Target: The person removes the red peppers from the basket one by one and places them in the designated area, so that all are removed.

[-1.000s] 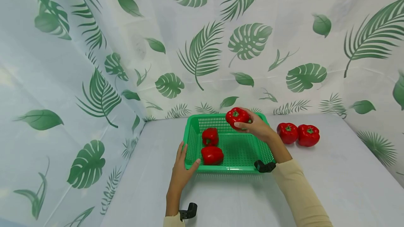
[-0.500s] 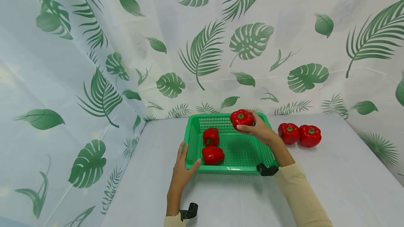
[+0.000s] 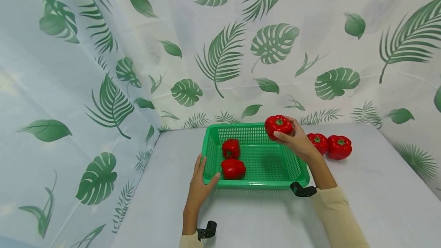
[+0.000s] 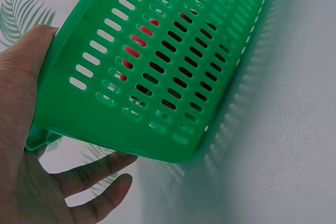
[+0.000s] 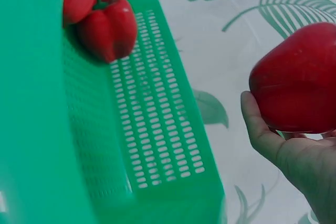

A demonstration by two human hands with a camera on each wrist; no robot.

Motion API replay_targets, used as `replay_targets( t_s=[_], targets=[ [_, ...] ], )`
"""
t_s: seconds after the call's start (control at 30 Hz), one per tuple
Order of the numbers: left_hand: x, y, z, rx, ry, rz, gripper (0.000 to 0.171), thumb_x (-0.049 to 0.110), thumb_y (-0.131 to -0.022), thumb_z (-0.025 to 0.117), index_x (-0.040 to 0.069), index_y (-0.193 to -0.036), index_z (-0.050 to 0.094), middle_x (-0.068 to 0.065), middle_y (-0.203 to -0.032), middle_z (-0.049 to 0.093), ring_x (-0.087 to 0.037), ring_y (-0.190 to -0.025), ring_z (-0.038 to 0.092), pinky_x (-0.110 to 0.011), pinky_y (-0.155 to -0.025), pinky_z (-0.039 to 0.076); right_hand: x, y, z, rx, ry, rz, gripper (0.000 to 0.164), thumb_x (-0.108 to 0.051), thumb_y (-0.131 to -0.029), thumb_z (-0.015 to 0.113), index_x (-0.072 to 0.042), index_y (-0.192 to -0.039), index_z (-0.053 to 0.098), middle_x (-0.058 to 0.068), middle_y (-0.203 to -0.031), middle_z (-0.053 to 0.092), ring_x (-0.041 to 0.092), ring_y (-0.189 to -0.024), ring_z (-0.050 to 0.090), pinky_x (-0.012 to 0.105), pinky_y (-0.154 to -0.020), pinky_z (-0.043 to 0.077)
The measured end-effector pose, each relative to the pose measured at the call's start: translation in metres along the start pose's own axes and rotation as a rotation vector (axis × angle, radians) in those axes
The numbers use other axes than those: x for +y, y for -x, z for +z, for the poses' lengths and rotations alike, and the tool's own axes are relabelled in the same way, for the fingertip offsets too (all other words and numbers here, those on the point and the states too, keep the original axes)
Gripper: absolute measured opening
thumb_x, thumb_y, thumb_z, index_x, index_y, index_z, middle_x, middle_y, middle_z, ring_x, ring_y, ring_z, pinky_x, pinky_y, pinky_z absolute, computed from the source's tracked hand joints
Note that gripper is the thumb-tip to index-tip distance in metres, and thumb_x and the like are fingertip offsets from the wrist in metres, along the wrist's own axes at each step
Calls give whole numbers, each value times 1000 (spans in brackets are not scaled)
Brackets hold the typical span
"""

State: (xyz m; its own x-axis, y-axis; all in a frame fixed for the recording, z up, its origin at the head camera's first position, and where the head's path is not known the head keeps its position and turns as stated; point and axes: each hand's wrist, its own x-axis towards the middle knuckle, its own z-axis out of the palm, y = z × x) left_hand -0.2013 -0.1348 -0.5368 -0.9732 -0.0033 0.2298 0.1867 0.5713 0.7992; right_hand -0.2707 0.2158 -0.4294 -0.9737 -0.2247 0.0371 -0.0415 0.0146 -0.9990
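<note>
Honestly, the likeliest slip is at the right hand, which grips a red pepper with the thumb on its near side and the other fingers mostly hidden behind. The pepper is held up at the basket's far right corner, and I cannot tell whether it hangs over the inside or past the rim. Its skin looks glossy, so a loose pinch might let it roll out, and if released there it could clip the basket. The left hand has its fingers spread, steadying the left near corner without a firm clasp, so a knock might slide the basket along the table. That could jostle the two peppers inside. Beyond the right forearm, the two peppers outside sit close enough for a careless elbow to nudge.
</note>
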Motion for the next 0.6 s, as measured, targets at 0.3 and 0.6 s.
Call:
replay_targets(
  t_s=[0.3, 0.6],
  targets=[
    [2, -1, -1, -1, 3, 7, 81, 49, -90, 64, 17, -155, 28, 3, -165, 14, -29, -148, 25, -63, -108, 34, 2, 26, -24, 172, 93, -3, 83, -26, -95, 65, -23, -156, 8, 18, -157, 16, 40, -142, 18, 19, -85, 54],
    [0, 0, 0, 5, -9, 6, 80, 47, -90, 65, 18, -155, 28, 3, -165, 15, -29, -148, 25, -63, -107, 34, 17, 51, -39, 364, 101, 33, 84, -30, -95, 65, -24, -157, 9, 18, -161, 14, 36, -142, 19, 8, -76, 49]
  ],
)
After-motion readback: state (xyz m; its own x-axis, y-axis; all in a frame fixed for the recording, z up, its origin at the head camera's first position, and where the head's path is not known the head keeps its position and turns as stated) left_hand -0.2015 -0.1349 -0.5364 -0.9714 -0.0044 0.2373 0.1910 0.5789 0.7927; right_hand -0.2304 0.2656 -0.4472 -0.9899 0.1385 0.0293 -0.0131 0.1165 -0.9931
